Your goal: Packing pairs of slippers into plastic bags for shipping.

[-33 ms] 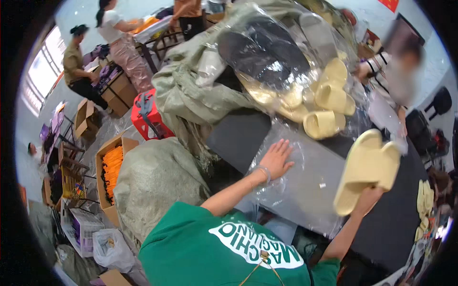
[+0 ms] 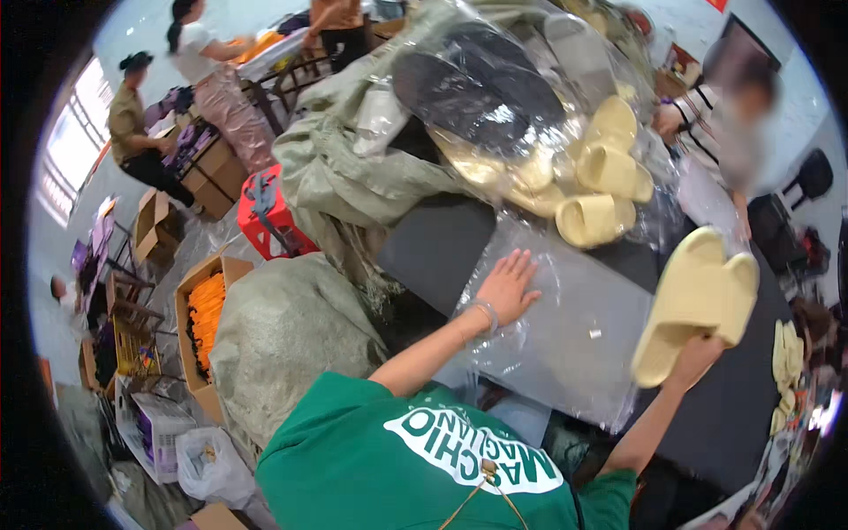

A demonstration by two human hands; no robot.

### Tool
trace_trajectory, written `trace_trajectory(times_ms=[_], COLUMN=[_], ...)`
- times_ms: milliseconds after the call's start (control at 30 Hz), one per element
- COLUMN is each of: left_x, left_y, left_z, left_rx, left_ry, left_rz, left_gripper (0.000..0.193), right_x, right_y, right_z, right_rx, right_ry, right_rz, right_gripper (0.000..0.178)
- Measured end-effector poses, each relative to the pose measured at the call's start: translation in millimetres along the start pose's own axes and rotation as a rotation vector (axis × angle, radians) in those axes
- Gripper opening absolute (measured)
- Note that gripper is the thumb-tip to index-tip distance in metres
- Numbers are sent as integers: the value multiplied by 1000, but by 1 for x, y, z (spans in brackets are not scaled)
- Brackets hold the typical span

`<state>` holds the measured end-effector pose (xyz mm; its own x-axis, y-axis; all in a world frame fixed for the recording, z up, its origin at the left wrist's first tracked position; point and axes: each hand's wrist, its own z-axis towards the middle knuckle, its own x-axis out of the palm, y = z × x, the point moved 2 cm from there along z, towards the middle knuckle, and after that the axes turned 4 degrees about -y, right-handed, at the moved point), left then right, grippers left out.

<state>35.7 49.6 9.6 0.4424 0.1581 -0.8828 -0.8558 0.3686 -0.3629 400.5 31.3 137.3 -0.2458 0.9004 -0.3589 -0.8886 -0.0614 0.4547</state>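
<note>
My left hand (image 2: 508, 287) lies flat with fingers stretched out on a clear plastic bag (image 2: 565, 327), which is spread over the dark table (image 2: 720, 433). To the right, my right hand (image 2: 696, 360) grips a pair of pale yellow slippers (image 2: 698, 287) laid together, raised above the table with their toe ends pointing away. Part of the right hand's fingers is hidden by the slippers. Just beyond the bag lie more yellow slippers (image 2: 596, 219), next to a heap of slippers in clear plastic, some of them dark grey (image 2: 481, 88).
A big greenish woven sack (image 2: 331, 168) stands behind the table, and another sack (image 2: 296, 322) bulges at my left. Beside it is a carton of orange items (image 2: 208, 318) and a red stool (image 2: 272, 216). A person (image 2: 720, 132) works across at the right; others stand far left.
My right hand and the slippers have shifted slightly right and away. The left hand stays flat on the bag; the whole view has moved a little.
</note>
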Motion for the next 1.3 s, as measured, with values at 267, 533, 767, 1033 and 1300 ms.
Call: trace_trajectory(times_ms=[267, 533, 767, 1033, 1300], left_x=[6, -1, 5, 1, -86], left_y=[-3, -5, -1, -6, 1], left_z=[8, 6, 9, 6, 99], left_rx=[23, -4, 53, 80, 45], left_ry=[-68, 23, -69, -2, -807], left_rz=[25, 89, 33, 37, 310], left_gripper=[58, 56, 54, 58, 58], right_x=[-62, -12, 89, 147, 136], right_y=[-216, 34, 106, 25, 19], right_z=[118, 3, -75, -129, -126], right_rx=[288, 20, -241, -5, 10], right_ry=[-60, 331, 495, 585, 542], right_rz=[-378, 215, 408, 224, 236], right_gripper=[57, 22, 14, 21, 18])
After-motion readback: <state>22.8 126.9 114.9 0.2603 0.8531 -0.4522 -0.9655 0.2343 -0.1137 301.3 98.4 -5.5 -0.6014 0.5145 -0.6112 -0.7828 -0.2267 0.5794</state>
